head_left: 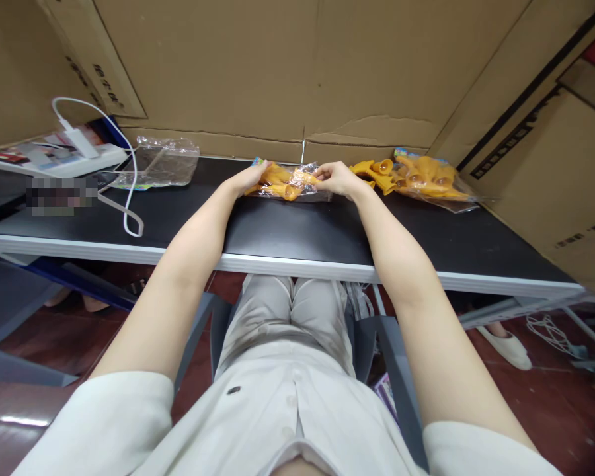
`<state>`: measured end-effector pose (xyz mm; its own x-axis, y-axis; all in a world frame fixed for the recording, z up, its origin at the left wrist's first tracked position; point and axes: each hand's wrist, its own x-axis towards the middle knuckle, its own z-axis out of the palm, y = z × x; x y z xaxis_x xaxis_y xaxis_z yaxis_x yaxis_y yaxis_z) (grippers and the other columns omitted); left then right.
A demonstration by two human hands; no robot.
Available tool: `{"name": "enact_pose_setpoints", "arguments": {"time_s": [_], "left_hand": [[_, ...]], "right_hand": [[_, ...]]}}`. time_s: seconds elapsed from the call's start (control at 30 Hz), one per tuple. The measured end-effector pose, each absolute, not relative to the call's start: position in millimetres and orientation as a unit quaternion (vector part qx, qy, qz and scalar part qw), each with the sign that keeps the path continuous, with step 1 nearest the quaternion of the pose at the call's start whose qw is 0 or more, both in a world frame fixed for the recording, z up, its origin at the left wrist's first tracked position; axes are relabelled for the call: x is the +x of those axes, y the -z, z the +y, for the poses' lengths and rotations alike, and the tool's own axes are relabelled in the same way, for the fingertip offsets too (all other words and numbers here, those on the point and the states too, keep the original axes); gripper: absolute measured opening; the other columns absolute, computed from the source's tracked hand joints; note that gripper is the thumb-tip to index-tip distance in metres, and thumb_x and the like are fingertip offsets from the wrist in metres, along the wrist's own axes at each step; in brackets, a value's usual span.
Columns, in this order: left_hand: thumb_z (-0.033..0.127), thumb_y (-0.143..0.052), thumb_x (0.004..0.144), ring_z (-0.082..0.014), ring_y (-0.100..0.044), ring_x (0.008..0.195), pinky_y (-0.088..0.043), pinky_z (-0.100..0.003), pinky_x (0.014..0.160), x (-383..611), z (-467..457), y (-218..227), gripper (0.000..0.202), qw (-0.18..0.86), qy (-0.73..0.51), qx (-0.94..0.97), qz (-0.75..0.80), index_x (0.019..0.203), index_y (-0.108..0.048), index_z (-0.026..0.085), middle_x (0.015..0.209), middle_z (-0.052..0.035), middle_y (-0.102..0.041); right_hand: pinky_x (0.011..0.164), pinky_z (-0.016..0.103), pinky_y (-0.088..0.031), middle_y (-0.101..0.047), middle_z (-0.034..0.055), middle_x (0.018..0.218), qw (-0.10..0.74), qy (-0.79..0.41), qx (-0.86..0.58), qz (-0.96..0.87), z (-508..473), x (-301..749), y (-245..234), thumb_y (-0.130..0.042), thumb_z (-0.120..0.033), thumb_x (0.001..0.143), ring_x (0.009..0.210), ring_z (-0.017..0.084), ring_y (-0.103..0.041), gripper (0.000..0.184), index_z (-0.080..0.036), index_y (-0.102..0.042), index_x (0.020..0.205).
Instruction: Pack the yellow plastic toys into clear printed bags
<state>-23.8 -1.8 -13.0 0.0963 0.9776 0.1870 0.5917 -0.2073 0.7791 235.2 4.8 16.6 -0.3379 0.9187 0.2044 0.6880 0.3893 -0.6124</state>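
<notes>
A clear plastic bag [307,194] with several yellow-orange plastic pieces [280,182] in it lies on the black table. At its left end, my left hand [250,178] is closed on the bag, near a blue-green printed part. My right hand [340,178] pinches a yellow plastic piece [306,178] at the bag's right end; whether that piece is fully inside the plastic I cannot tell. Loose yellow pieces [377,172] lie just right of my right hand. Beyond them sits a second filled bag [431,178] of similar pieces.
A flat clear bag [171,162] lies at the left, beside a white cable [135,172] and a white box [59,164]. Cardboard walls [277,73] close off the table's back and right side. The table's pale front edge [297,266] runs above my lap.
</notes>
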Motion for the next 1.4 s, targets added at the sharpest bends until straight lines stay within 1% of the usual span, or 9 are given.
{"name": "enact_pose_setpoints", "arguments": {"time_s": [0.13, 0.37, 0.47, 0.57, 0.67, 0.83, 1.03, 1.23, 1.4], "left_hand": [[0.047, -0.019, 0.117, -0.0222, -0.05, 0.156, -0.038, -0.034, 0.13, -20, -7, 7, 0.066, 0.396, -0.367, 0.64, 0.547, 0.168, -0.044, 0.013, 0.173, -0.0099, -0.044], [0.055, -0.047, 0.112, -0.0293, -0.039, 0.163, -0.034, -0.04, 0.133, -20, 3, 10, 0.068, 0.462, -0.434, 0.592, 0.498, 0.167, -0.048, 0.015, 0.177, -0.014, -0.038], [0.057, -0.069, 0.101, -0.037, -0.048, 0.157, -0.038, -0.048, 0.131, -19, -3, 5, 0.067, 0.418, -0.455, 0.609, 0.498, 0.153, -0.064, 0.015, 0.167, -0.0176, -0.054], [0.04, -0.087, 0.086, -0.0402, -0.046, 0.157, -0.035, -0.05, 0.131, -17, -11, -2, 0.049, 0.339, -0.447, 0.669, 0.488, 0.126, -0.08, 0.012, 0.164, -0.0214, -0.055], [0.023, -0.088, 0.078, -0.0418, -0.045, 0.158, -0.033, -0.05, 0.131, -12, -16, -6, 0.027, 0.289, -0.437, 0.706, 0.477, 0.102, -0.083, 0.011, 0.167, -0.0226, -0.051], [0.018, -0.083, 0.08, -0.0389, -0.05, 0.154, -0.03, -0.049, 0.132, -7, -15, -7, 0.013, 0.252, -0.453, 0.72, 0.461, 0.092, -0.081, 0.013, 0.162, -0.0197, -0.058], [0.023, -0.083, 0.08, -0.0395, -0.054, 0.151, -0.034, -0.052, 0.13, -8, -13, -6, 0.018, 0.236, -0.446, 0.726, 0.468, 0.095, -0.082, 0.014, 0.159, -0.0187, -0.061], [0.024, -0.071, 0.089, -0.0343, -0.053, 0.153, -0.035, -0.045, 0.13, -23, -4, -1, 0.033, 0.193, -0.421, 0.717, 0.52, 0.118, -0.081, 0.014, 0.16, -0.0189, -0.061], [0.03, -0.067, 0.091, -0.0328, -0.057, 0.149, -0.036, -0.041, 0.131, -34, 3, 9, 0.049, 0.181, -0.364, 0.718, 0.565, 0.137, -0.076, 0.014, 0.152, -0.0151, -0.068]], "right_hand": [[0.101, 0.039, -0.062, -0.08, 0.0065, 0.097, 0.292, -0.247, -0.498, -0.778, 1, 229, -13, -0.084, -0.011, 0.074, 0.103, 0.026, -0.075, 0.024, -0.017, -0.081, 0.097], [0.095, 0.038, -0.065, -0.079, 0.0046, 0.09, 0.384, -0.387, -0.46, -0.701, -6, 225, -14, -0.085, -0.004, 0.067, 0.095, 0.023, -0.075, 0.025, -0.017, -0.078, 0.087], [0.091, 0.038, -0.065, -0.078, 0.0043, 0.091, 0.403, -0.457, -0.452, -0.652, -10, 224, -18, -0.08, -0.002, 0.071, 0.093, 0.021, -0.074, 0.022, -0.017, -0.076, 0.086], [0.096, 0.041, -0.064, -0.076, 0.0043, 0.09, 0.413, -0.504, -0.453, -0.609, -13, 224, -22, -0.07, 0.006, 0.072, 0.091, 0.018, -0.073, 0.024, -0.016, -0.073, 0.081], [0.101, 0.045, -0.062, -0.073, 0.004, 0.087, 0.426, -0.536, -0.457, -0.568, -14, 223, -25, -0.058, 0.012, 0.071, 0.087, 0.015, -0.07, 0.029, -0.014, -0.069, 0.078], [0.102, 0.043, -0.061, -0.072, 0.0035, 0.084, 0.44, -0.582, -0.425, -0.536, -16, 218, -23, -0.049, 0.014, 0.07, 0.083, 0.014, -0.068, 0.035, -0.014, -0.067, 0.082], [0.1, 0.037, -0.061, -0.072, 0.0035, 0.085, 0.411, -0.616, -0.4, -0.54, -16, 212, -14, -0.049, 0.012, 0.072, 0.084, 0.014, -0.07, 0.035, -0.014, -0.066, 0.087], [0.097, 0.039, -0.062, -0.074, 0.0047, 0.087, 0.35, -0.642, -0.407, -0.547, -12, 219, -21, -0.052, 0.007, 0.071, 0.083, 0.017, -0.072, 0.036, -0.016, -0.067, 0.095], [0.097, 0.043, -0.061, -0.072, 0.0057, 0.079, 0.34, -0.639, -0.435, -0.536, -2, 233, -25, -0.062, -0.012, 0.079, 0.079, 0.02, -0.073, 0.008, -0.016, -0.065, 0.084]]}}
